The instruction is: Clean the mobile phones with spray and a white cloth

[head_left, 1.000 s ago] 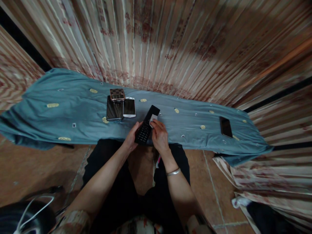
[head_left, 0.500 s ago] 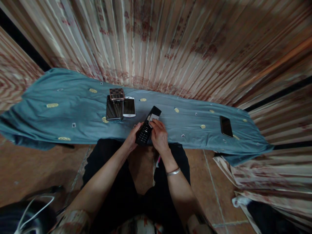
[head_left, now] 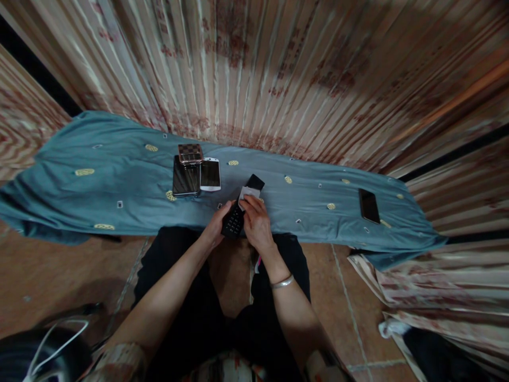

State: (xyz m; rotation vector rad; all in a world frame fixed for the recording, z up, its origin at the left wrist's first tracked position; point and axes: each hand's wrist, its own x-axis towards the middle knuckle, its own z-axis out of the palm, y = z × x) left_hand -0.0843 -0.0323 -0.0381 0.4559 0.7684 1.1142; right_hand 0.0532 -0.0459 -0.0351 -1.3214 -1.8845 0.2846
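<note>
My left hand (head_left: 217,225) is closed round the lower left side of a black cordless phone handset (head_left: 233,224), which is tilted with its top toward the upper right. Number keys show on its lower half. In my right hand (head_left: 256,220), the fingers press a small light grey cloth (head_left: 248,192) flat on the handset's face, covering its middle. A silver bangle (head_left: 282,281) circles my right wrist. Behind the handset, to the left, lie a dark smartphone (head_left: 186,179), a white-framed smartphone (head_left: 210,174) and a checkered case (head_left: 190,153) resting over the dark one's upper end.
A blue-green cloth with yellow pineapple prints (head_left: 131,180) covers the long narrow table. Another dark smartphone (head_left: 369,205) lies near its right end. Patterned curtains (head_left: 254,79) hang close behind. At lower left, a white cable (head_left: 59,345) lies over a dark rounded object.
My right hand has shifted slightly left and down with the grey cloth, which now covers the handset's middle more. My left hand keeps its hold on the handset.
</note>
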